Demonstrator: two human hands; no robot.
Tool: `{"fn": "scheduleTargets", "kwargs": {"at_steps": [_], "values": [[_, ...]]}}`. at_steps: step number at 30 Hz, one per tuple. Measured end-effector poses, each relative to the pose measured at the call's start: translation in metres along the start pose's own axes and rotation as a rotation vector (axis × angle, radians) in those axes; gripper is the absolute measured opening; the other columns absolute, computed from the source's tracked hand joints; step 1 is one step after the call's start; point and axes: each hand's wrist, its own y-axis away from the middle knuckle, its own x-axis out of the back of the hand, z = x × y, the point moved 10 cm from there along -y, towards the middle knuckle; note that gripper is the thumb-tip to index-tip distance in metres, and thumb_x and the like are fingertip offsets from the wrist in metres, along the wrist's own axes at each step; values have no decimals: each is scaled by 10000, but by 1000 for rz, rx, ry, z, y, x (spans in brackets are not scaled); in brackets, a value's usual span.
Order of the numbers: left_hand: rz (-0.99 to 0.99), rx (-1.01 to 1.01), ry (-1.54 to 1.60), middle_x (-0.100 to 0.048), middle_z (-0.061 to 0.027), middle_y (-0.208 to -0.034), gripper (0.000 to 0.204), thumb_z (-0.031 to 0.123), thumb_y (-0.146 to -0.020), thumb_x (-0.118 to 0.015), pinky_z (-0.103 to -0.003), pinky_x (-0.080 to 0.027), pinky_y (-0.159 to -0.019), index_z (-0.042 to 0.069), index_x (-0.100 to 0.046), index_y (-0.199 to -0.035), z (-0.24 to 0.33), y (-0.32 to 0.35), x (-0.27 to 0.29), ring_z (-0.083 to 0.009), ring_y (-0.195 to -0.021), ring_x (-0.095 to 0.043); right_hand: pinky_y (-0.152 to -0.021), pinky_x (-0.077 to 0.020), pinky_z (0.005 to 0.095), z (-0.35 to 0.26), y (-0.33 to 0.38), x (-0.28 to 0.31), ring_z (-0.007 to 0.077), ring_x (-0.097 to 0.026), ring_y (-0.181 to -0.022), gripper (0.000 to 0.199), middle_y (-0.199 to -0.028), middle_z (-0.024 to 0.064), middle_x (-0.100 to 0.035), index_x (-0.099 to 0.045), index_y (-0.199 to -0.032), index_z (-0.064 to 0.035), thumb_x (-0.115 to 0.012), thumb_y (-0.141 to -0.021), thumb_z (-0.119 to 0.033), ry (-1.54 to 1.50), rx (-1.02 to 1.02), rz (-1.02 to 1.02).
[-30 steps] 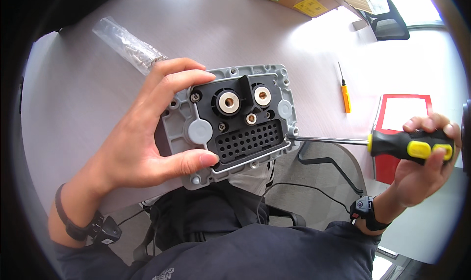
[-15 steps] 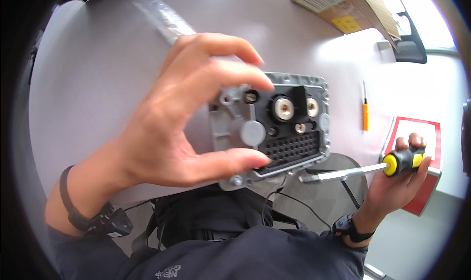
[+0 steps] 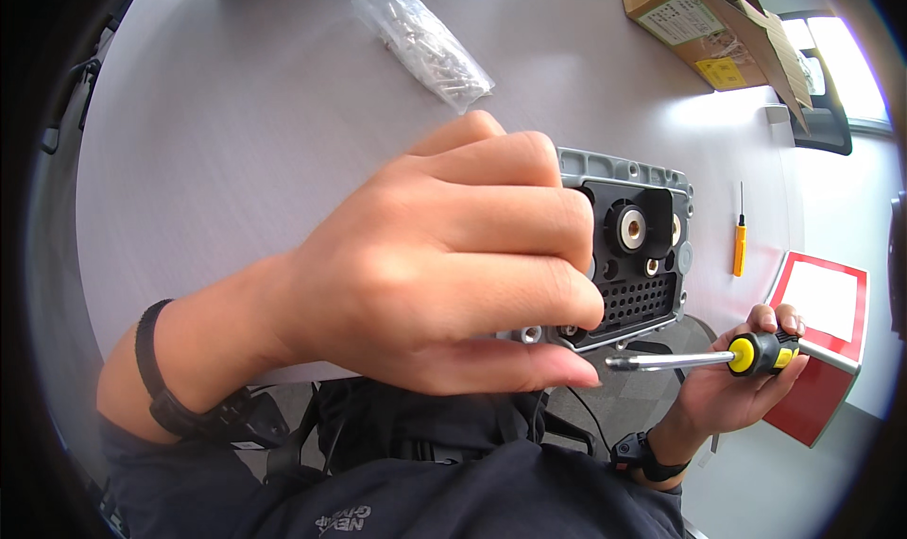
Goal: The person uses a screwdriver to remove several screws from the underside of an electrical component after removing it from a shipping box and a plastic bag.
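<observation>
My left hand (image 3: 444,265) is over the left part of a grey metal housing (image 3: 624,169) with a black connector face. Its fingers are curled and its thumb lies along the housing's lower edge; whatever they hold, if anything, is hidden. The black face (image 3: 642,300) carries round metal terminals and rows of small holes. My right hand (image 3: 737,388) is closed around the black and yellow handle of a screwdriver (image 3: 671,360). The shaft points left, its tip just below the housing and close to my left thumb.
On the table (image 3: 217,161) lies a clear plastic bag (image 3: 425,48) of small metal parts. An opened cardboard box (image 3: 680,29) stands at the far right. Nearer are a thin yellow screwdriver (image 3: 740,246) and a red and white box (image 3: 822,388). A chair is behind.
My left hand has gone from spread fingers to curled ones and moved right over the housing. The housing sits further right in view. The screwdriver has turned closer to level.
</observation>
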Motion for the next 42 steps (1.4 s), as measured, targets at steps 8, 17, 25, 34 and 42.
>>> {"fn": "scheduleTargets", "kwargs": {"at_steps": [8,17,25,34,42], "values": [[-10,-30,54,-575,19,-711,232,292,-716,-811,-295,-363,-623,110,-672,-756,5,4,-2,-185,-660,-515,-657,-485,194,4,3,-9,187,-558,-936,343,-1027,69,-461,-386,-1139,-62,-551,-946,-292,-27,3,-104],[-91,104,310,-585,-19,-770,143,160,-779,-758,-288,-388,-671,62,-661,-816,-5,0,-6,-195,-725,-513,-691,-495,260,-9,5,-18,211,-554,-958,341,-1018,68,-502,-436,-1103,-86,-629,-851,-208,-170,77,-272],[-43,194,246,-528,-59,-748,104,85,-783,-582,-302,-378,-662,72,-503,-717,-14,-1,1,-199,-733,-463,-719,-464,255,-61,-12,5,184,-511,-901,295,-979,71,-495,-474,-1053,-76,-637,-860,-228,-96,229,-200],[-286,192,2,-416,-201,-1285,770,430,-660,-801,-445,-320,-1034,27,-469,-1225,-19,5,-14,-338,-1241,-395,-650,-465,237,-129,-27,-8,189,-516,-841,339,-922,59,-487,-512,-1040,-125,-664,-753,-221,363,527,-279],[-358,354,-34,-378,-187,-1400,936,421,-634,-808,-407,-291,-1092,-34,-405,-1346,-37,13,-30,-319,-1313,-374,-652,-471,225,-124,-35,-35,188,-517,-777,350,-890,63,-468,-484,-1011,-125,-669,-732,-230,415,444,-372]]}}
